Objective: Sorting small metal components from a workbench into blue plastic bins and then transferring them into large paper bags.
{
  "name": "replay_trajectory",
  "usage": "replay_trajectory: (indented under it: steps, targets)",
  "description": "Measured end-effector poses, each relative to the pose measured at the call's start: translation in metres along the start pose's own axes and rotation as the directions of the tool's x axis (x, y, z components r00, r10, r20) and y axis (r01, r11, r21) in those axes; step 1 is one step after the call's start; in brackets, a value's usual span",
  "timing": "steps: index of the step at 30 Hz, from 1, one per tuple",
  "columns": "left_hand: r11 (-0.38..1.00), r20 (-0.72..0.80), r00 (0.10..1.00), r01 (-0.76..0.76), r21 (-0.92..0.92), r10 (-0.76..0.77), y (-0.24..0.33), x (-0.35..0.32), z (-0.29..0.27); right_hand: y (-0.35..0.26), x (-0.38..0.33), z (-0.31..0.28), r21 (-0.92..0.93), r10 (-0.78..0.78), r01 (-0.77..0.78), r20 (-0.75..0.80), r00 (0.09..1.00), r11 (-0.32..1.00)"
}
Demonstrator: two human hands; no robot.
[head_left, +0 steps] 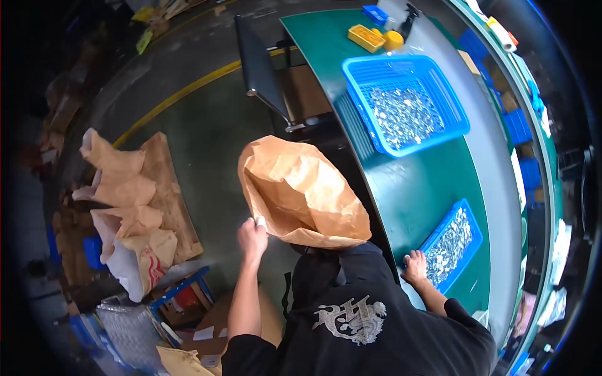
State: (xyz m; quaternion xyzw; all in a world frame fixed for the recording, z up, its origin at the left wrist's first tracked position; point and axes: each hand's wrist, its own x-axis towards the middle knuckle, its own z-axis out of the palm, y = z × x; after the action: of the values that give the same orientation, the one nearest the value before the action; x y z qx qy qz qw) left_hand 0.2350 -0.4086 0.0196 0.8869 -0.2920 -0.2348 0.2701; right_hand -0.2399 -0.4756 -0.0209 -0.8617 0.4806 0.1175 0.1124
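Note:
A large brown paper bag (307,188), crumpled and with its mouth toward me, hangs in front of my body. My left hand (253,238) is closed on the left edge of its mouth. On the green table to the right lies a shallow blue tray (464,266), filled with small shiny metal pieces (448,244). My right hand (415,268) grips the tray's near left rim, fingers curled over it. The inside of the bag is mostly in shadow, so I cannot see what it holds.
Farther along the green table (401,194) stands a larger blue basket (461,103) with similar metal pieces. Beyond it are a yellow container (365,39) and a small blue box (375,15). A black chair (260,69) stands beside the table. Several paper sacks (128,188) stand on the left.

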Motion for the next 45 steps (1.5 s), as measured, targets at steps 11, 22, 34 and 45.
replay_trajectory:
  steps: [11,22,34,45]
  targets:
    - [0.998,-0.074,0.996,-0.056,-0.007,0.056,-0.013,-0.011,-0.011,0.073,0.002,-0.018,0.242,0.357,-0.382,0.142,0.923,0.892]
    - [0.998,-0.267,0.962,0.054,-0.043,-0.063,-0.014,-0.019,-0.018,0.086,0.273,-0.176,0.671,0.639,-0.688,0.406,0.654,0.278]
    - [0.978,-0.17,0.973,0.126,-0.167,-0.154,0.002,0.001,0.018,0.062,0.286,-0.097,0.971,0.774,-0.082,0.227,0.591,-0.223]
    - [0.998,-0.117,0.993,-0.029,0.061,0.036,0.043,-0.011,0.061,-0.071,0.138,-0.092,0.593,0.127,-0.408,0.659,0.742,-0.695]
